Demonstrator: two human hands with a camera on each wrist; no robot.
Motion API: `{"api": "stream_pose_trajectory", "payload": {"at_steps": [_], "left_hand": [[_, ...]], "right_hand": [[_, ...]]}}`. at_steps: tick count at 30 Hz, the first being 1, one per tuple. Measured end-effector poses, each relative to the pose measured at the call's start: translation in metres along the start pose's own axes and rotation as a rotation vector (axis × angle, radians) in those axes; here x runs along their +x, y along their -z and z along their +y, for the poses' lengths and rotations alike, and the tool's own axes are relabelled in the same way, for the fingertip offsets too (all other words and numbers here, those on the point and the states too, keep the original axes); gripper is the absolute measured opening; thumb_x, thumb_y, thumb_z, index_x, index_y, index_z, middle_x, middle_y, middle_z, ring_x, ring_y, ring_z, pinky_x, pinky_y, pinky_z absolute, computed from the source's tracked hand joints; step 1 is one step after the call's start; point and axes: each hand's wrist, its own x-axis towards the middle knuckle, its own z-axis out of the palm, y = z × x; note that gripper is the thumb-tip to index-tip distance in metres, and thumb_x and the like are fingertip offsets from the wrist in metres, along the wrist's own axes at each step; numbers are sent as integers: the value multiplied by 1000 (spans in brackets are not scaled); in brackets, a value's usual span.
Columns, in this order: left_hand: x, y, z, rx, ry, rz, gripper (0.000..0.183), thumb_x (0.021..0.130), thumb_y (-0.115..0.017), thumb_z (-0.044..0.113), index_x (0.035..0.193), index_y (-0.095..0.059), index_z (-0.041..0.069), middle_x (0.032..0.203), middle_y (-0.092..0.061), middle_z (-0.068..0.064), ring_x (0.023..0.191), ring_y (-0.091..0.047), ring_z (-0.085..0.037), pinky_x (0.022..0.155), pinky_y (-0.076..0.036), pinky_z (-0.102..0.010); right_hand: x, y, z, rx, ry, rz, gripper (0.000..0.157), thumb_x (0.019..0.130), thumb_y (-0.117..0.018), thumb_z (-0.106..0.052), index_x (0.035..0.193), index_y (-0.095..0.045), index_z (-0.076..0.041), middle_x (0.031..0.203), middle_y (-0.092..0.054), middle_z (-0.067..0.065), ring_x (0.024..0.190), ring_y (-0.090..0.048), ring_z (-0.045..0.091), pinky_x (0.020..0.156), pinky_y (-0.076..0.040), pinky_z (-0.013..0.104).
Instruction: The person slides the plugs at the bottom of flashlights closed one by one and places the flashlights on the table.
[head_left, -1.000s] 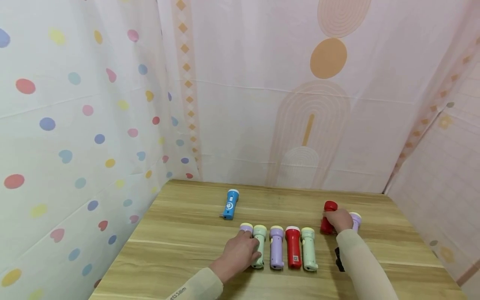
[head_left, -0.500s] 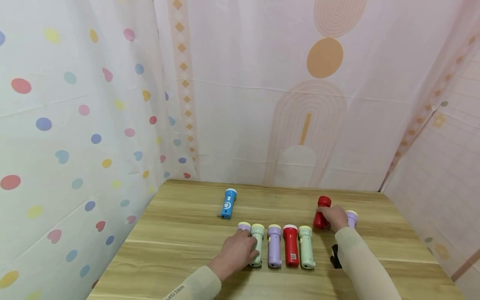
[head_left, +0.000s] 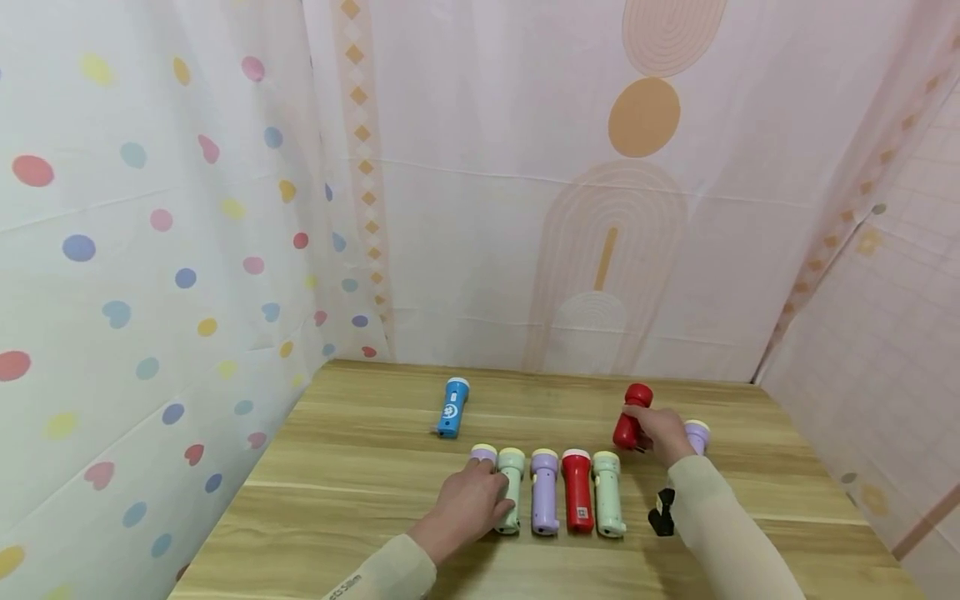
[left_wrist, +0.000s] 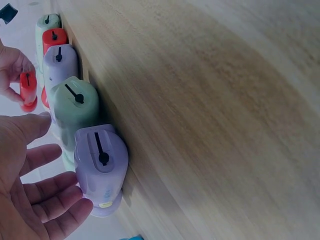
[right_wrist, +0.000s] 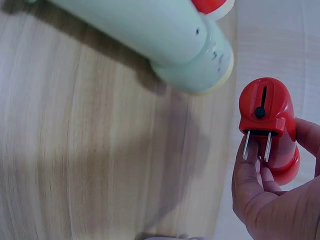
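Note:
My right hand [head_left: 660, 429] grips a red flashlight [head_left: 633, 421] at the back right. In the right wrist view, two metal plug prongs [right_wrist: 257, 145] stick out of this red flashlight [right_wrist: 282, 122], held between thumb and fingers. My left hand [head_left: 465, 504] rests at the left end of a row of flashlights. Its fingertips touch the outermost purple flashlight [left_wrist: 110, 172], and the thumb lies by the neighbouring pale green flashlight [left_wrist: 75, 107]. Further right in the row lie another purple flashlight [head_left: 544, 492], a red flashlight with a white rim [head_left: 577, 492] and a pale green flashlight [head_left: 607, 496].
A blue flashlight [head_left: 452, 408] lies at the back left of the wooden table [head_left: 337, 467]. Another purple flashlight [head_left: 697, 435] lies partly behind the right wrist. A black object [head_left: 662, 515] shows beside the right sleeve. Patterned curtains [head_left: 465, 250] enclose the table.
My right hand has carried the red flashlight leftward and slightly toward the back. The left hand stays on the row. The head view has shifted a little.

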Motion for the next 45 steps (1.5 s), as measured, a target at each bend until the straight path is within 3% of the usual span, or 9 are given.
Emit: {"api": "stream_pose_trajectory", "payload": {"at_steps": [8,18,31,38,45], "left_hand": [[0,-1,0,7,-11,26,23,88,-73,38,85,-66,16,79,-48,2,77,-48,-16,51,-41,-28],[2,0,0,6,-2,27,25,89,-73,39,94,-70,15,83,-52,1,80,-51,-17,53,-44,-29],[4,-1,-2,-9,16,45,29,90,-72,37,105,-73,12,99,-62,-4,92,-56,-20,61,-51,-34],[6,0,-4,-13,10,62,29,90,-71,36,106,-73,12,106,-65,-7,98,-59,-22,66,-54,-37],[6,1,-5,-34,6,91,28,91,-71,34,108,-72,12,104,-64,-7,95,-60,-23,68,-54,-37]], "right_hand": [[-5,-3,-3,95,0,-6,53,94,-65,-24,123,-49,16,92,-62,10,71,-59,13,64,-51,25],[-11,-12,-9,110,2,11,58,93,-66,-25,128,-46,17,99,-62,14,74,-59,15,65,-51,25],[-25,-36,-19,262,5,-74,43,92,-68,-18,116,-48,13,79,-61,4,65,-60,11,61,-53,25],[-32,-49,-22,275,-16,-112,49,93,-67,-20,122,-48,15,83,-64,8,70,-61,14,63,-52,25],[-39,-63,-23,319,-16,-138,44,93,-67,-18,118,-50,14,79,-65,6,68,-63,15,66,-54,27]]}}
